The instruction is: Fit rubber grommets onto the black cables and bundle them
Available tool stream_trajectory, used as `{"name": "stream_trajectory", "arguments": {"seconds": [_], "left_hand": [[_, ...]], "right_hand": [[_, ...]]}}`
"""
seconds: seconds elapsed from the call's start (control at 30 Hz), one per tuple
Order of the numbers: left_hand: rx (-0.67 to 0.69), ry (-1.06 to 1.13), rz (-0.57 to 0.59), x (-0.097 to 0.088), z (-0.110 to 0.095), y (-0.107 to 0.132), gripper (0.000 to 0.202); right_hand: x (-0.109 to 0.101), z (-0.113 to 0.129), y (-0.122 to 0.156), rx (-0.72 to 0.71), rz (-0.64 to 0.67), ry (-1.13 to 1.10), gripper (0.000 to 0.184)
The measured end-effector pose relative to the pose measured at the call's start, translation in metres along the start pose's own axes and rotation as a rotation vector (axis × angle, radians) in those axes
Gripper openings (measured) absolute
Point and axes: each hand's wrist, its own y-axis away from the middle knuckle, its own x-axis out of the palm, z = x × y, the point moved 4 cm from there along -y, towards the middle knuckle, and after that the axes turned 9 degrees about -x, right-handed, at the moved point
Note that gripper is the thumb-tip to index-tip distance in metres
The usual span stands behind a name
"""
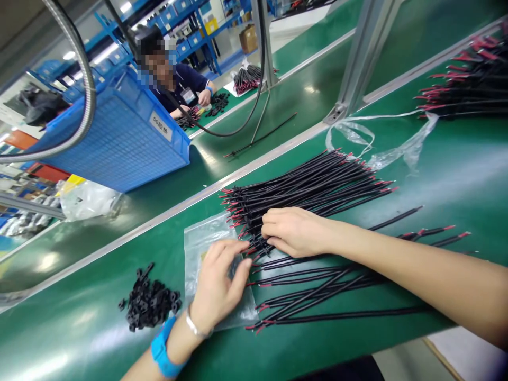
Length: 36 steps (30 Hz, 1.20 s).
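Wristband (165, 349): blue, on the left wrist, just below a silver bracelet (195, 324).
Loose cables (337, 316): black with red wire ends, some crossing, on the green table (226, 354).
Left hand (217, 283): thumb and forefinger curved and slightly parted at the cables' left ends; cannot tell whether they grip one.
Small parts (153, 301): a black heap left of that hand.
Bag (194, 256): clear plastic, flat, partly under the left hand.
Right hand (291, 230): fingers curled over the pile's near edge; cannot tell whether a cable is pinched.
Pile (305, 188): many black cables side by side beyond the right hand, with black pieces near their left ends.
Plastic strip (397, 156): crumpled, beyond the pile.
Bundle (464, 87): more red-ended cables, far right.
Bin (119, 137): blue, tilted in view, beyond the metal rail (286, 138).
Co-worker (186, 87): seated opposite, both hands at cables and black parts.
Shelves (190, 32): blue, in the background.
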Motion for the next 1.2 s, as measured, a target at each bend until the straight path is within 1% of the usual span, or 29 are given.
{"name": "stream_trajectory", "arguments": {"seconds": [0.07,0.13,0.2,0.27,0.33,0.43,0.5,0.6,0.7,0.77,0.87,1.0,1.07,1.2], "left_hand": [[-0.016,-0.067,0.04,0.009,0.002,-0.017,0.02],[-0.068,-0.089,0.104,0.018,0.002,-0.03,0.013],[-0.159,-0.065,0.152,0.023,0.002,-0.037,0.009],[-0.222,-0.039,0.165,0.024,0.001,-0.04,0.009],[-0.217,-0.04,0.152,0.024,-0.001,-0.039,0.01],[-0.14,-0.074,0.108,0.025,-0.002,-0.037,0.011],[-0.095,-0.094,0.081,0.026,0.0,-0.035,0.01],[-0.087,-0.096,0.058,0.022,0.006,-0.03,0.012],[-0.123,-0.048,0.041,0.009,0.017,-0.019,0.019],[-0.151,-0.014,0.039,0.001,0.024,-0.007,0.018],[-0.193,0.02,0.049,-0.007,0.033,0.009,0.015],[-0.219,0.064,0.053,-0.006,0.034,0.024,0.016],[-0.181,0.081,0.045,-0.004,0.029,0.028,0.016],[-0.018,0.104,0.05,0.0,0.017,0.033,0.02]], "right_hand": [[0.001,-0.001,0.0,-0.011,-0.014,0.0,0.014],[0.001,-0.002,-0.001,-0.02,-0.031,0.004,0.015],[0.003,-0.003,-0.001,-0.024,-0.043,0.012,0.016],[0.006,-0.003,-0.002,-0.027,-0.045,0.022,0.016],[0.01,-0.002,-0.003,-0.031,-0.037,0.025,0.014],[0.013,0.0,-0.004,-0.025,-0.017,0.023,0.012],[0.012,0.0,-0.004,-0.007,-0.009,0.023,0.012],[0.004,0.0,-0.002,0.022,-0.001,0.02,0.013],[-0.006,0.0,0.002,0.048,0.005,-0.002,0.014],[-0.01,0.0,0.003,0.067,0.024,-0.048,0.015],[-0.007,0.0,0.002,0.091,0.05,-0.089,0.012],[0.001,0.0,0.001,0.103,0.064,-0.079,0.017],[0.003,0.001,0.001,0.109,0.076,-0.076,0.019],[-0.001,0.004,0.003,0.163,0.105,-0.068,0.019]]}}
